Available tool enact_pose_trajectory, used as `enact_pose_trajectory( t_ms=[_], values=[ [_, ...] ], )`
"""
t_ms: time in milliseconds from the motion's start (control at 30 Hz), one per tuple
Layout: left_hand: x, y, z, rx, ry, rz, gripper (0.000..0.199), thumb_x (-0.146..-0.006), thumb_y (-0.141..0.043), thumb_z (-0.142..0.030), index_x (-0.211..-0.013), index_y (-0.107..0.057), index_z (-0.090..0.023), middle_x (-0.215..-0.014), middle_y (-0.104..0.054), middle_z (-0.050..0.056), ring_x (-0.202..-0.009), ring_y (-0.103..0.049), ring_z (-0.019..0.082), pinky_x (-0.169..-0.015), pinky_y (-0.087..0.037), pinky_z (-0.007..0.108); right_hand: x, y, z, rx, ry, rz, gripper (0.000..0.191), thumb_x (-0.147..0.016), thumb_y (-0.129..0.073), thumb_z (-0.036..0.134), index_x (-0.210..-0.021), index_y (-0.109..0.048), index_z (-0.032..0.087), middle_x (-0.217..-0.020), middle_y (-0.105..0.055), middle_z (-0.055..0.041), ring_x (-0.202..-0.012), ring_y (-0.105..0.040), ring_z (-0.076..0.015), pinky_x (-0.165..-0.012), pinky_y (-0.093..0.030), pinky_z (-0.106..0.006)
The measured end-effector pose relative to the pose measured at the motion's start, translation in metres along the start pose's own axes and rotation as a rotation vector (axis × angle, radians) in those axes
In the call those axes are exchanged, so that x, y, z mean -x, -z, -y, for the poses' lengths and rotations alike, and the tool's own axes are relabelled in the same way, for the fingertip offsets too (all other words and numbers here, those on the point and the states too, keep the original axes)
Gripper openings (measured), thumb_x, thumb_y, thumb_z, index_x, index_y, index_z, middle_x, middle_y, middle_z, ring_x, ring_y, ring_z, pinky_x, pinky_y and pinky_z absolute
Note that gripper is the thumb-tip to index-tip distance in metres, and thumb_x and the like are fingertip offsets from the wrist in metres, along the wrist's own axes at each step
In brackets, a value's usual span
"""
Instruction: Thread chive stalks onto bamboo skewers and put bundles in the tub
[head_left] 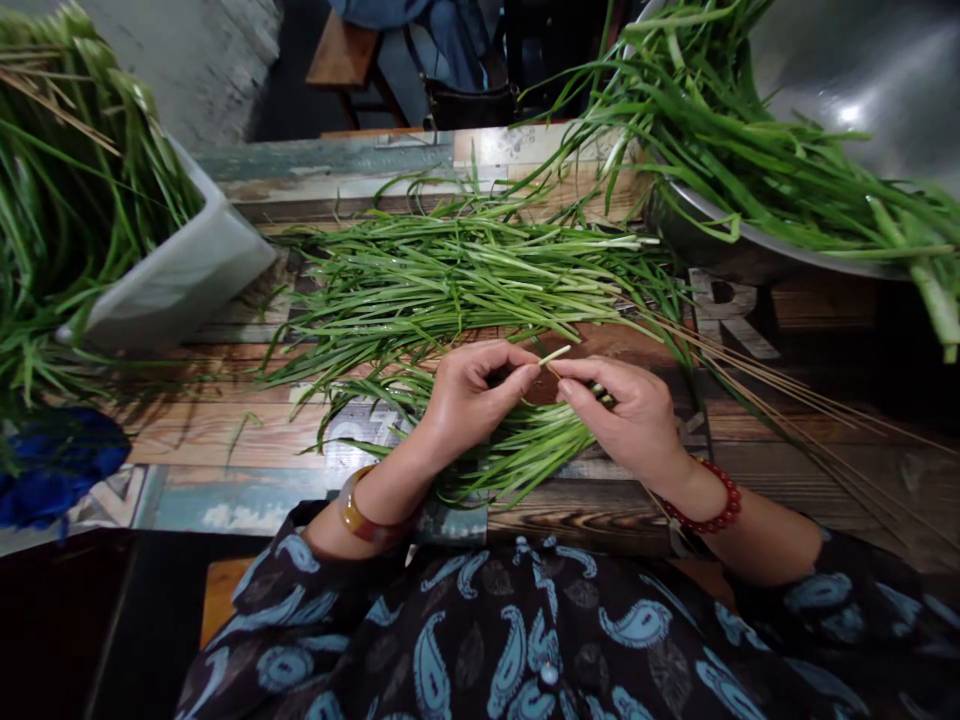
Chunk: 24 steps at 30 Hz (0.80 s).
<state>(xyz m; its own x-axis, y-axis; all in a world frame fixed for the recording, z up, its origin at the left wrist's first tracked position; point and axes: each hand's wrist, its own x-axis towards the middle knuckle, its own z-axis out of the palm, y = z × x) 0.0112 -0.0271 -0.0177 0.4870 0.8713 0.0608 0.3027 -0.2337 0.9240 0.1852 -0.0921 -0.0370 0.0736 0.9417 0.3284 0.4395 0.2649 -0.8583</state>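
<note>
My left hand (484, 388) pinches one garlic chive (555, 355) near its pale cut end, which points up to the right. Close beside it, my right hand (626, 405) is closed on a thin bamboo skewer (553, 371); only its tip and a short piece below the palm show. Chive ends stick out by the right fingers, and a bunch of chives (536, 450) hangs or lies below both hands; I cannot tell how many are on the skewer. Beyond the hands, a wide pile of loose chives (465, 270) covers the table.
Several bare skewers (795, 385) lie at the right on the patterned plank table (247, 430). A white tub (187, 265) heaped with chives stands at left, above a blue bundle (64, 465). A metal basin (825, 262) with chives is at right. A seated person (450, 40) is across the table.
</note>
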Motion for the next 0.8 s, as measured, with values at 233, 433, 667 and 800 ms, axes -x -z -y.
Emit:
enact_pose_trajectory(
  t_ms=[233, 433, 667, 800],
  values=[
    [-0.0001, -0.0027, 0.0005, -0.056, -0.098, 0.006, 0.015, -0.087, -0.065, -0.022, -0.076, -0.072, -0.015, -0.070, -0.073, 0.003, -0.062, -0.063, 0.012, -0.062, -0.047, 0.023, 0.0043, -0.0041, -0.0017, -0.146, -0.180, -0.008, 0.034, -0.087, -0.062, 0.020, -0.120, -0.058, 0.022, -0.074, -0.070, 0.0039, -0.064, -0.065, -0.0120, -0.061, -0.051, -0.024],
    [0.0005, -0.0031, 0.0033, -0.137, -0.191, -0.033, 0.011, -0.088, -0.064, -0.018, -0.080, -0.071, -0.014, -0.072, -0.072, 0.002, -0.064, -0.063, 0.011, -0.064, -0.047, 0.023, 0.0024, -0.0002, -0.0016, -0.012, -0.130, 0.055, 0.033, -0.089, -0.058, 0.020, -0.121, -0.065, 0.022, -0.077, -0.071, 0.0019, -0.067, -0.065, -0.0116, -0.071, -0.052, -0.026],
    [0.0008, -0.0023, 0.0031, -0.142, -0.183, -0.049, 0.011, -0.087, -0.065, -0.019, -0.079, -0.071, -0.014, -0.072, -0.071, 0.002, -0.063, -0.062, 0.011, -0.064, -0.046, 0.023, 0.0031, -0.0001, -0.0018, 0.026, -0.105, 0.054, 0.036, -0.089, -0.058, 0.020, -0.124, -0.068, 0.023, -0.080, -0.073, 0.0007, -0.068, -0.066, -0.0126, -0.072, -0.054, -0.026],
    [0.0006, -0.0016, 0.0015, -0.120, -0.143, -0.039, 0.012, -0.087, -0.064, -0.020, -0.079, -0.071, -0.015, -0.071, -0.071, 0.003, -0.065, -0.063, 0.012, -0.065, -0.047, 0.024, 0.0029, 0.0006, -0.0017, 0.040, -0.037, 0.050, 0.038, -0.090, -0.057, 0.019, -0.126, -0.068, 0.022, -0.081, -0.074, 0.0001, -0.070, -0.067, -0.0127, -0.076, -0.055, -0.027]
  ],
)
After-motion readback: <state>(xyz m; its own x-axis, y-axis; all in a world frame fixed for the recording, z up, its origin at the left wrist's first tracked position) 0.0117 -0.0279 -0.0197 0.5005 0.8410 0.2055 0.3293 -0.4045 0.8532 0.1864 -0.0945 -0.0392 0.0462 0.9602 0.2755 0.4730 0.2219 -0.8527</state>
